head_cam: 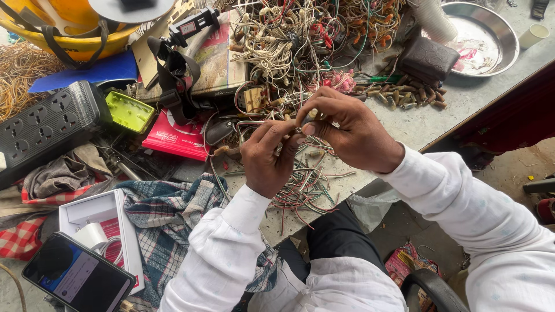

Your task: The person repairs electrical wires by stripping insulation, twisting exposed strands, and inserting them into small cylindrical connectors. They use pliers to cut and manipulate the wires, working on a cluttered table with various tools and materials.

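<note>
A: Now, head view, item one: left hand (pixel 267 157), raised above the bench (pixel 428 124), fingers pinched together on a thin wire end. Item two: right hand (pixel 347 130), fingers clamped on a small pale wire piece (pixel 313 114), thumb and forefinger meeting those of the left hand.

B: And where does that wire lie?

A: Held in the air between both hands, just above a loose heap of cut wires (pixel 303 185) at the bench's near edge. Behind it, a large tangle of wires (pixel 300 40) with connectors.

B: Risks?

A: Entry one: the piece is tiny and gripped only at the fingertips; a slip would likely drop it into the heap, where it would be hard to pick out among look-alikes. Entry two: the trailing strands hang into the heap, so a tug could drag neighbours off the edge towards the floor. Entry three: bare cut ends near the fingertips may prick.

B: Other stock nearby?

A: Black power strip (pixel 49 124) at left, green tray (pixel 128 111), red booklet (pixel 176 138), checked cloth (pixel 167 214), phone (pixel 78 277) and white box (pixel 95 211) at lower left, steel plate (pixel 491 34) at upper right. The phone sits at the near edge, beside the left sleeve; an elbow could nudge it.
</note>
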